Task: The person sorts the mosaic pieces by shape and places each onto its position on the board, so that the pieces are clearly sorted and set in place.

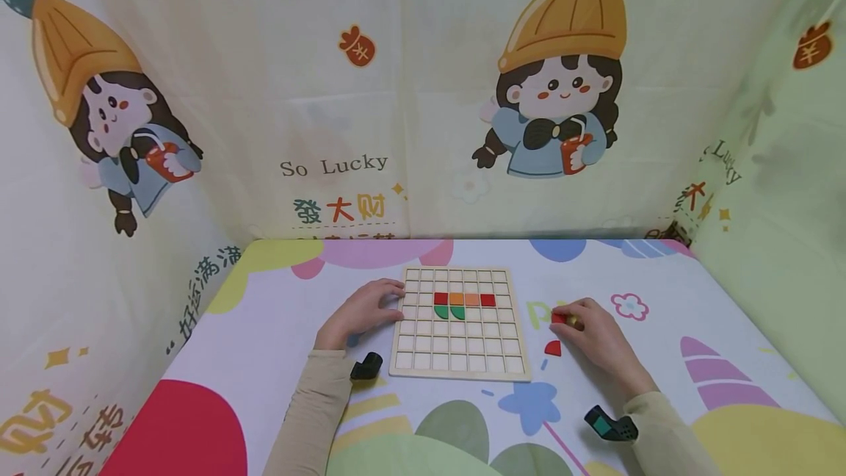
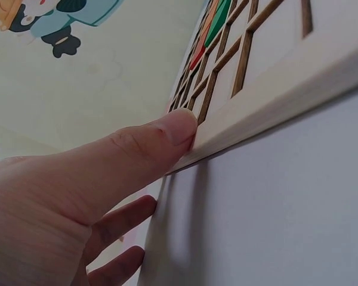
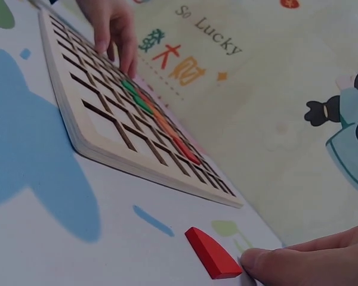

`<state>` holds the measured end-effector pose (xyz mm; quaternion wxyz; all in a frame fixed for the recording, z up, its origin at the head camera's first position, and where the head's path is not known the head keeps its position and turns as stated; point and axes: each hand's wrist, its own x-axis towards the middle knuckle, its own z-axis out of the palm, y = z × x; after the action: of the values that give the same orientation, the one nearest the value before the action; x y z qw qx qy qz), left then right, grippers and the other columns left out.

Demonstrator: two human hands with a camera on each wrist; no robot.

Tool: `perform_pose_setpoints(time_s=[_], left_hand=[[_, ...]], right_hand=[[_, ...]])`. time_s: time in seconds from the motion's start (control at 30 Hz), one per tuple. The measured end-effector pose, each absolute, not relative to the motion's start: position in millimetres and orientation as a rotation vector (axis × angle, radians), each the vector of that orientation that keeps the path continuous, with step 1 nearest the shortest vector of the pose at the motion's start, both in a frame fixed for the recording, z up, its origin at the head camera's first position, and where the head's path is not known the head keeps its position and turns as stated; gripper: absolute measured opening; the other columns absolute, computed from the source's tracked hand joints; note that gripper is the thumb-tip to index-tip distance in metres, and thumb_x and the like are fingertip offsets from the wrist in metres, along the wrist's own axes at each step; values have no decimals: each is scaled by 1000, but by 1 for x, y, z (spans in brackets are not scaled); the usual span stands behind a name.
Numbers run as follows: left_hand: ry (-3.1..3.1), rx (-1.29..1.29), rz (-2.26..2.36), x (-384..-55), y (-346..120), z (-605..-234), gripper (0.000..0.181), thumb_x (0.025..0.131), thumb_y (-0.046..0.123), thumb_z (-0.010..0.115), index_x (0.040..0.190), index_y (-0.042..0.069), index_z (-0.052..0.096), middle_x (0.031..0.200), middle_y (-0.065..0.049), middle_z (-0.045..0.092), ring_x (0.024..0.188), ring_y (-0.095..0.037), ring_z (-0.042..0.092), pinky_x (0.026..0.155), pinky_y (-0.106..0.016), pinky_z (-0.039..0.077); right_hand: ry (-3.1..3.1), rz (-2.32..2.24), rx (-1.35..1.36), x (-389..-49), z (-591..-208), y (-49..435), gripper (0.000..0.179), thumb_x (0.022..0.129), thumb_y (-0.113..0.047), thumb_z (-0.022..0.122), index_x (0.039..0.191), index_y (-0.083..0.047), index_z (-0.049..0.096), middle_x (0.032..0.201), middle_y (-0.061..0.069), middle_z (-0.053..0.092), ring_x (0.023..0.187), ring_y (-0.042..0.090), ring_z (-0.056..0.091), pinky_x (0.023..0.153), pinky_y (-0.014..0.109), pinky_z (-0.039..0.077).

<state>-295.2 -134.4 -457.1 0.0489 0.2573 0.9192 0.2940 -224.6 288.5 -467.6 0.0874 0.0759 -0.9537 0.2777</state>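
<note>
A wooden grid board lies on the table between the hands. In one row sit red squares at both ends with orange squares between them; two green quarter-round pieces lie just below. My left hand rests at the board's left edge, its thumb touching the frame and its fingers apart. Right of the board, my right hand pinches a small red piece, which the right wrist view hides. Close to those fingertips, a red quarter-round piece lies on the table.
A printed cloth with colourful shapes covers the table. Cream fabric walls with cartoon figures and lettering stand behind and at both sides. Each wrist wears a black device.
</note>
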Motion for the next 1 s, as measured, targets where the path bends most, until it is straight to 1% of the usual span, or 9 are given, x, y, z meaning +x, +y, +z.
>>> perform_pose_setpoints(time_s=[0.23,0.37,0.7,0.83,0.9,1.0], left_hand=[[2803,785,905,-295,-135,-456,41,86,21,77,122,4,66,137,-7,56,133,-28,45,113,-45,34],[2802,788,896,-296,-134,-457,41,86,22,76,122,5,66,137,-6,56,132,-27,45,113,-44,34],[2796,790,900,-296,-134,-457,41,86,22,77,122,5,67,137,-7,56,133,-28,45,113,-44,34],[2796,793,899,-296,-134,-457,41,86,22,77,121,5,67,137,-7,56,133,-28,45,113,-44,34],[2797,796,898,-296,-134,-457,41,86,22,77,121,5,67,137,-7,56,133,-28,45,113,-44,34],[2797,798,903,-296,-135,-458,41,86,22,76,122,4,66,137,-7,56,133,-28,45,113,-45,34]], right_hand=[[-2839,813,261,-224,-466,287,37,85,-17,77,117,-1,69,109,17,59,89,26,55,78,42,52],[-2843,810,259,-224,-465,287,37,85,-16,77,118,-1,69,111,18,60,90,27,56,79,44,53],[-2848,786,251,-222,-465,285,37,85,-14,76,118,0,68,113,20,59,89,28,55,77,43,54],[-2852,791,239,-221,-464,285,37,85,-11,75,120,0,67,116,21,59,92,28,55,80,45,55],[-2845,798,232,-221,-464,286,38,85,-12,75,120,0,67,115,20,59,93,29,56,81,46,55],[-2830,805,216,-221,-465,287,37,84,-15,77,118,-2,68,111,17,59,92,27,55,79,43,54]])
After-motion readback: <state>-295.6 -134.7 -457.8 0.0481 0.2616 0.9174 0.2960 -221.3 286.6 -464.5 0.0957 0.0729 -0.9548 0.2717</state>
